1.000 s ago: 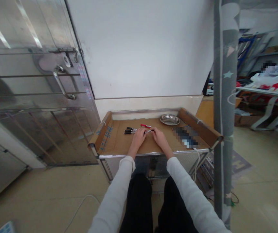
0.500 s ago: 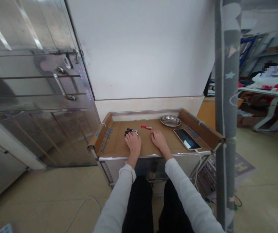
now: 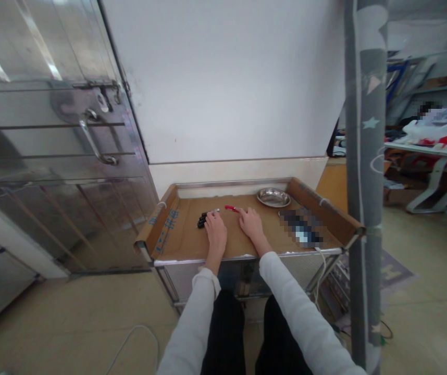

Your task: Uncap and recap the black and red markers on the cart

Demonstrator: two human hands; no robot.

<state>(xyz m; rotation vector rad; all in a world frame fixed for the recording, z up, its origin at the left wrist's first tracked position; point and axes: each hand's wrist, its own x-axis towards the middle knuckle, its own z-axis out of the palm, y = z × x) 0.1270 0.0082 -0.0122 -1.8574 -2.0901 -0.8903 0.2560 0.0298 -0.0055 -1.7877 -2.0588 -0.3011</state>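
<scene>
Both my hands rest on a cardboard-lined metal cart (image 3: 176,237). My left hand (image 3: 215,229) lies flat with its fingers out, fingertips touching a small bunch of black pens (image 3: 203,219). My right hand (image 3: 250,223) is stretched forward, its fingertips at the end of a red pen (image 3: 230,208) lying on the cardboard. Neither hand is wrapped round anything. White sleeves cover both forearms.
A shallow steel dish (image 3: 273,197) sits at the cart's back right; a phone (image 3: 300,229) with a cable lies at the right. A steel door (image 3: 51,156) stands left, a padded grey pole (image 3: 362,182) right, a cluttered table (image 3: 430,140) beyond it.
My hands, together at a pen one second ago, have parted. The left one moved to the black pens, the right one reached forward to the red pen. The view shifted slightly.
</scene>
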